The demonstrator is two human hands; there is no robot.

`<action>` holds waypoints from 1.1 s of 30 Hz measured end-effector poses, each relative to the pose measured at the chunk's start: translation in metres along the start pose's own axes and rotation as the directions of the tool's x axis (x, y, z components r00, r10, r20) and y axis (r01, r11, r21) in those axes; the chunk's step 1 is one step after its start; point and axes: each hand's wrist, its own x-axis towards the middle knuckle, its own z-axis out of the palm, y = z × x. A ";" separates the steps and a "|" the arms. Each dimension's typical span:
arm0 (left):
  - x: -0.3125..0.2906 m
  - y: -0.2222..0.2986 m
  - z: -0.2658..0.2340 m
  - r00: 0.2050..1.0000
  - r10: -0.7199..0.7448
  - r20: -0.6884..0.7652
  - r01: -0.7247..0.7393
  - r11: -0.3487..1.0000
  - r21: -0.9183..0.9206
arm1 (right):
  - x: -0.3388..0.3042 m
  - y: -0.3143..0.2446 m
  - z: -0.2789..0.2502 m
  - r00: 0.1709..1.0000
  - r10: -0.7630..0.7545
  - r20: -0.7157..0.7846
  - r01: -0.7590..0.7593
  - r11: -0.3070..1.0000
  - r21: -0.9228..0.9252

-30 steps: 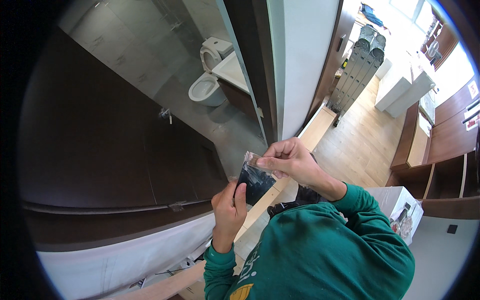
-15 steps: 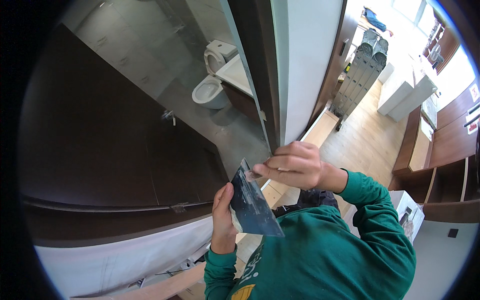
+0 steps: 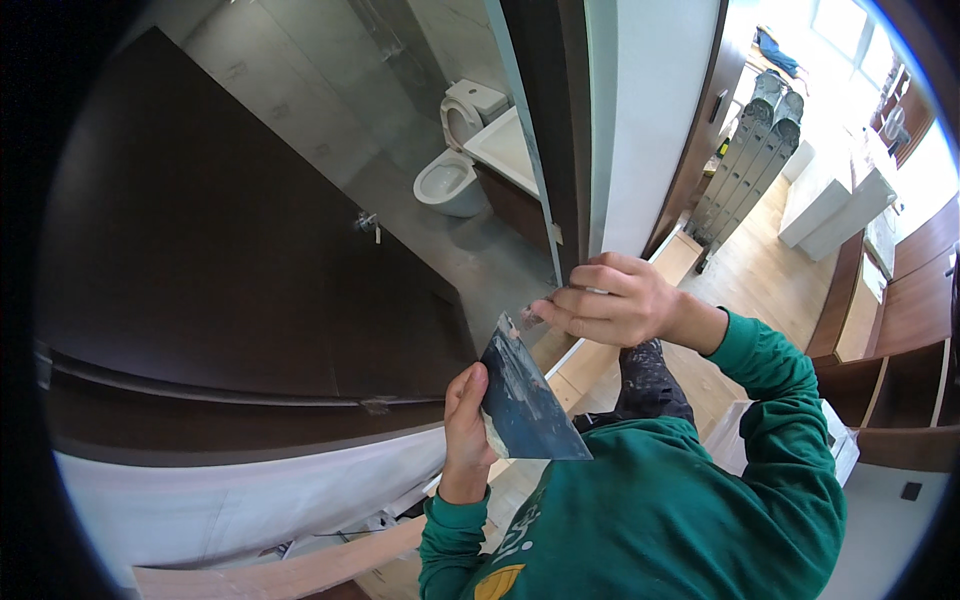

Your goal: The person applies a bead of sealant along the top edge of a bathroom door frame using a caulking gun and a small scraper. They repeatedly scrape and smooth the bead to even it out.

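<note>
My left hand (image 3: 467,425) is closed round the side of a wide putty knife (image 3: 538,405), thumb on its face. The dark blade is tilted, with pale filler smeared along its upper part; its handle is hidden. Above and to the right, my right hand (image 3: 628,302) pinches a small flat scraper (image 3: 526,318), mostly covered by the fingers. The scraper is at the blade's top corner, where a lump of filler shows. Whether the two touch there I cannot tell.
A dark door (image 3: 230,250) with a handle (image 3: 367,222) stands at the left. Beyond its frame are a toilet (image 3: 450,185) and a washbasin (image 3: 507,150). A folded ladder (image 3: 745,165) leans at the far right, near white boxes (image 3: 835,205) and brown shelving (image 3: 880,385).
My right hand has drawn the small scraper up along the wide blade to its top corner. The whole view has shifted slightly, so the surroundings sit farther right.
</note>
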 end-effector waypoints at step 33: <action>0.000 0.078 -0.029 0.215 0.491 0.844 -0.435 -0.725 0.533 | 0.094 -0.061 0.012 0.432 0.395 0.811 -0.234 -0.820 0.523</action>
